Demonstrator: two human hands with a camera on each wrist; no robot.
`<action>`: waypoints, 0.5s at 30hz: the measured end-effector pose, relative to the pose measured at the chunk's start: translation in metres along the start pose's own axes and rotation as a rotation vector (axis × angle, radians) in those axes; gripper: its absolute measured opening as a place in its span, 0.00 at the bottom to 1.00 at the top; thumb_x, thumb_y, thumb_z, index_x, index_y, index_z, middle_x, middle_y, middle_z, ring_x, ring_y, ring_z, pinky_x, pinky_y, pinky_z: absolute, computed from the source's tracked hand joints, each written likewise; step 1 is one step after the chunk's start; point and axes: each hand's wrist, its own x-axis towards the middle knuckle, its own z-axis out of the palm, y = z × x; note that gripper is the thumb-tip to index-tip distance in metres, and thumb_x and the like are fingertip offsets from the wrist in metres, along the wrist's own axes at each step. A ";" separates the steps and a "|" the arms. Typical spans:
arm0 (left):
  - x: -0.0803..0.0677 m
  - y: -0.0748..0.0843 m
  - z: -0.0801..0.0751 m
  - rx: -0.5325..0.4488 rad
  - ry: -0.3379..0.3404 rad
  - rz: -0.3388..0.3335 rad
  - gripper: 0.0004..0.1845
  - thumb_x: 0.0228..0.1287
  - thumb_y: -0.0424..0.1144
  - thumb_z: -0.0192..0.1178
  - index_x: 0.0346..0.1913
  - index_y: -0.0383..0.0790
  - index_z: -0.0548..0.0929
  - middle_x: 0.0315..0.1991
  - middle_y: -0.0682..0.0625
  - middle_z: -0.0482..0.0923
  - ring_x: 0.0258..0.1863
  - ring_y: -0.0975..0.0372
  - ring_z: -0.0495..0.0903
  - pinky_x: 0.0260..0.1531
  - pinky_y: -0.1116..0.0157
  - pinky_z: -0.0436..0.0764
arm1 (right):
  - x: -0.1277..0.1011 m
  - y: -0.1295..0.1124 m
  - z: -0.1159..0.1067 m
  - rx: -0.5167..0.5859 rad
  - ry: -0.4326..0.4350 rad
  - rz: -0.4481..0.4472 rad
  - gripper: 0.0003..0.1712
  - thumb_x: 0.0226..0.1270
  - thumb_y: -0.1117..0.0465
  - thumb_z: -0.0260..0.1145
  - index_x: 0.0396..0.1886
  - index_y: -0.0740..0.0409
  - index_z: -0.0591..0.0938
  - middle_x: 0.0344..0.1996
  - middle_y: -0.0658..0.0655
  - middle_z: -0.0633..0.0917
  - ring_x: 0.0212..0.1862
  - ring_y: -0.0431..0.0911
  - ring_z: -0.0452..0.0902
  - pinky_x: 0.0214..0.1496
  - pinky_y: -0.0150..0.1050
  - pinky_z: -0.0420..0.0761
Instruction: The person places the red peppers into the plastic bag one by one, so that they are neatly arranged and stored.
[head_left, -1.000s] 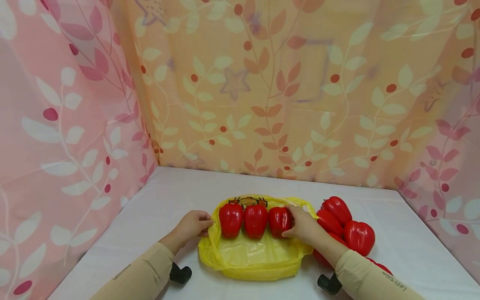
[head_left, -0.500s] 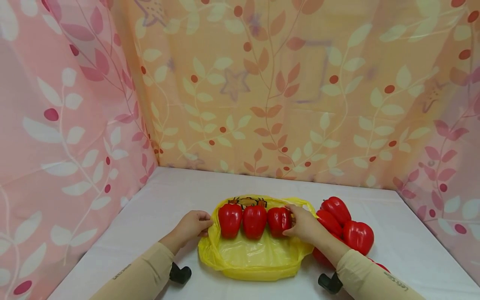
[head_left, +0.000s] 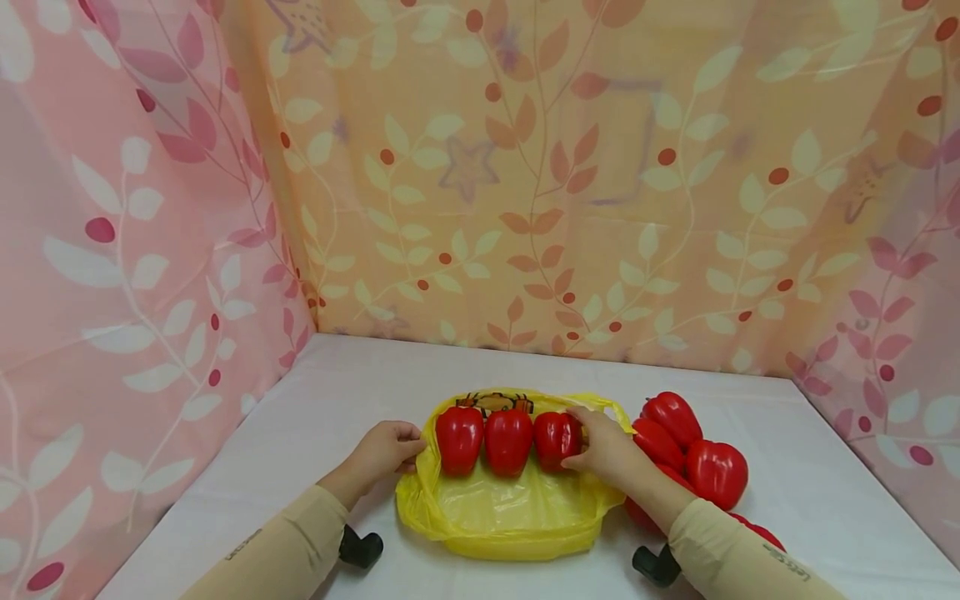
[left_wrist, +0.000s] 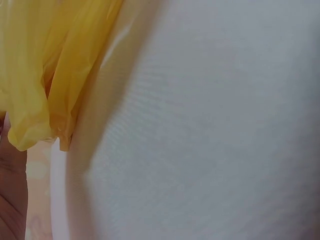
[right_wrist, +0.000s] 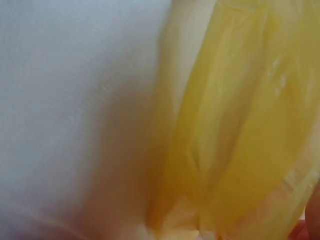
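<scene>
A yellow plastic bag (head_left: 517,508) lies spread on the table with its mouth facing up. Inside it, along the far side, stand three red bell peppers in a row: a left one (head_left: 460,442), a middle one (head_left: 509,443) and a right one (head_left: 557,442). My right hand (head_left: 609,450) reaches over the bag's right rim and grips the right bell pepper, thumb near and fingers behind. At the left rim, my left hand (head_left: 384,454) pinches the bag's edge. Both wrist views show folds of the bag (left_wrist: 70,75), with only a sliver of each hand.
More red bell peppers (head_left: 717,473) lie in a heap right of the bag, partly behind my right forearm. A black wrist device (head_left: 362,548) hangs under the left sleeve, another (head_left: 656,567) under the right. Patterned curtains (head_left: 480,208) enclose the white table (head_left: 360,375).
My right hand and the right bell pepper have shifted very slightly away from me. The left hand and the bag stay where they were.
</scene>
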 end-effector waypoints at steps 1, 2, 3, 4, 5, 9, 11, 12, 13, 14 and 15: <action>0.000 0.000 0.000 0.000 -0.001 0.003 0.06 0.61 0.37 0.58 0.36 0.37 0.80 0.29 0.47 0.77 0.26 0.59 0.74 0.30 0.67 0.80 | -0.001 -0.001 -0.002 0.003 0.000 0.002 0.46 0.40 0.56 0.77 0.63 0.55 0.67 0.54 0.58 0.74 0.53 0.53 0.71 0.45 0.50 0.78; 0.000 0.000 0.000 -0.003 -0.003 0.002 0.06 0.61 0.37 0.58 0.36 0.37 0.80 0.29 0.47 0.77 0.26 0.59 0.74 0.30 0.67 0.80 | -0.001 -0.002 -0.004 0.014 0.000 0.004 0.46 0.41 0.57 0.77 0.62 0.55 0.67 0.54 0.58 0.74 0.53 0.54 0.71 0.45 0.49 0.79; 0.000 0.000 0.000 -0.002 -0.003 0.003 0.06 0.61 0.37 0.58 0.36 0.37 0.80 0.29 0.47 0.77 0.26 0.59 0.74 0.30 0.67 0.80 | -0.002 -0.003 -0.006 0.024 -0.001 0.004 0.45 0.41 0.57 0.77 0.62 0.56 0.68 0.55 0.59 0.74 0.52 0.54 0.72 0.44 0.48 0.79; 0.001 -0.001 0.000 -0.003 -0.004 0.003 0.06 0.61 0.37 0.58 0.36 0.37 0.80 0.29 0.47 0.77 0.26 0.59 0.74 0.30 0.67 0.80 | -0.002 -0.004 -0.009 0.033 -0.001 0.006 0.44 0.42 0.57 0.76 0.61 0.56 0.68 0.55 0.59 0.74 0.52 0.54 0.73 0.44 0.47 0.80; 0.001 -0.001 0.000 -0.002 -0.003 0.004 0.06 0.61 0.37 0.58 0.36 0.37 0.80 0.29 0.47 0.77 0.25 0.59 0.74 0.30 0.67 0.80 | -0.003 -0.005 -0.012 0.044 -0.004 0.005 0.42 0.43 0.57 0.76 0.61 0.56 0.69 0.54 0.59 0.74 0.51 0.54 0.74 0.43 0.46 0.80; 0.002 -0.002 0.001 -0.003 0.004 -0.004 0.05 0.61 0.37 0.58 0.36 0.38 0.80 0.29 0.48 0.77 0.25 0.59 0.74 0.30 0.67 0.80 | -0.004 -0.008 -0.025 0.062 -0.012 -0.001 0.37 0.45 0.57 0.75 0.57 0.57 0.72 0.53 0.60 0.76 0.50 0.55 0.76 0.40 0.43 0.81; 0.003 -0.002 0.001 -0.002 0.005 -0.007 0.05 0.61 0.37 0.58 0.36 0.38 0.80 0.29 0.48 0.77 0.25 0.59 0.74 0.30 0.67 0.80 | -0.005 -0.008 -0.032 0.059 -0.017 -0.008 0.35 0.46 0.56 0.74 0.56 0.57 0.73 0.52 0.60 0.76 0.50 0.55 0.76 0.40 0.43 0.81; 0.003 -0.002 0.001 -0.003 0.005 -0.008 0.05 0.61 0.37 0.58 0.36 0.38 0.80 0.29 0.48 0.77 0.25 0.59 0.74 0.30 0.67 0.80 | -0.006 -0.008 -0.036 0.056 -0.018 -0.012 0.34 0.47 0.56 0.74 0.56 0.57 0.74 0.52 0.60 0.76 0.50 0.55 0.76 0.40 0.43 0.81; 0.003 -0.002 0.001 -0.002 0.006 -0.008 0.05 0.61 0.37 0.58 0.36 0.38 0.81 0.29 0.48 0.77 0.25 0.59 0.74 0.30 0.67 0.80 | -0.006 -0.008 -0.039 0.055 -0.018 -0.021 0.33 0.47 0.56 0.74 0.55 0.57 0.74 0.51 0.60 0.76 0.50 0.54 0.76 0.40 0.43 0.81; 0.003 -0.002 0.001 -0.002 0.006 -0.008 0.05 0.61 0.36 0.58 0.36 0.38 0.81 0.29 0.48 0.77 0.25 0.59 0.74 0.30 0.67 0.80 | -0.007 -0.007 -0.043 0.057 -0.022 -0.032 0.33 0.48 0.56 0.74 0.55 0.57 0.74 0.51 0.60 0.77 0.49 0.54 0.77 0.39 0.42 0.81; 0.003 -0.002 0.001 -0.001 0.006 -0.007 0.05 0.61 0.37 0.58 0.36 0.38 0.81 0.29 0.48 0.77 0.25 0.59 0.74 0.30 0.67 0.80 | -0.008 -0.006 -0.046 0.056 -0.028 -0.040 0.33 0.48 0.56 0.73 0.55 0.57 0.74 0.51 0.60 0.77 0.49 0.54 0.76 0.39 0.42 0.81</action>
